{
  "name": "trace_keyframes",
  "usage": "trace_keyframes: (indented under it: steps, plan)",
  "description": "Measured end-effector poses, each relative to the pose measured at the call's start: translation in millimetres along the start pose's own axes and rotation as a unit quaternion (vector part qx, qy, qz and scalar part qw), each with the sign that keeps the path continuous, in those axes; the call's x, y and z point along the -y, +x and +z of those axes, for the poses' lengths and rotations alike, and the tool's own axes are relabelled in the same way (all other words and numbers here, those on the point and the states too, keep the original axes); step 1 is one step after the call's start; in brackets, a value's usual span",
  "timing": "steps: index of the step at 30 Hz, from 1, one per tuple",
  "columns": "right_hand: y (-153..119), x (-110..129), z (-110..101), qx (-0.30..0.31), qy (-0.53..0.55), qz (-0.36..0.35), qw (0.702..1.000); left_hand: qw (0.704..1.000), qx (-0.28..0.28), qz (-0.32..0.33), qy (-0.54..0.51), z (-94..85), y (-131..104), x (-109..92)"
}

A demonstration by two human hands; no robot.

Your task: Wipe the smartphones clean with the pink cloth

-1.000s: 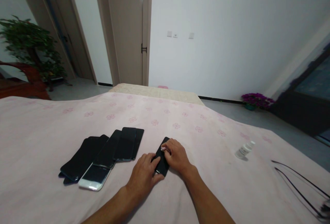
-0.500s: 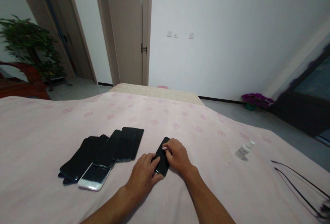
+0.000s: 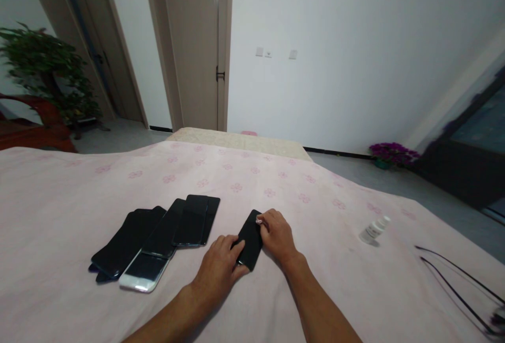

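A black phone (image 3: 251,240) lies on the pink flowered cloth (image 3: 315,259) in front of me. My left hand (image 3: 221,264) grips its lower left edge between thumb and fingers. At the phone's upper right edge, my right hand (image 3: 276,233) pinches a small whitish wipe (image 3: 259,221) against it. To the left, several dark phones (image 3: 126,240) lie overlapping, with a white-framed phone (image 3: 145,272) at the near side of the group. A small white bottle (image 3: 374,230) stands to the right.
Black-framed glasses (image 3: 461,290) lie at the right edge of the cloth. Beyond the table are a closed door (image 3: 191,43), a leafy plant (image 3: 47,69), a red wooden chair (image 3: 37,122) and purple flowers (image 3: 392,153) on the floor.
My right hand has moved slightly right and up with the wipe, from the middle of the phone's screen to its upper right edge. My left hand stays in place.
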State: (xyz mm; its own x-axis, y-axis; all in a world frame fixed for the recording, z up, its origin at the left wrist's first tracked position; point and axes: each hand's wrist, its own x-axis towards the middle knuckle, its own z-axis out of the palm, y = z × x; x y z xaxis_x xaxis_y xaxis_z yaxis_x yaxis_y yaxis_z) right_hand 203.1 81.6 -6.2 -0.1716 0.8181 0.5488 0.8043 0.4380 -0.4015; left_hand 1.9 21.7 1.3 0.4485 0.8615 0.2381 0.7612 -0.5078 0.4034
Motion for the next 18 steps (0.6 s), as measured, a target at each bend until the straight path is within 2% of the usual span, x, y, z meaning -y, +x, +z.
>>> trace_keyframes:
  steps: [5,13,18]
  plan:
    - [-2,10,-3,0.035,0.031,-0.039,0.998,1.000,-0.003,0.001,-0.002,1.1,-1,1]
    - [2,-7,0,-0.031,-0.030,0.046,0.998,1.000,0.001,-0.001,0.003,2.0,-1,2]
    - [-1,4,-2,0.001,-0.001,0.002,1.000,1.000,0.000,-0.002,0.002,0.7,-1,1]
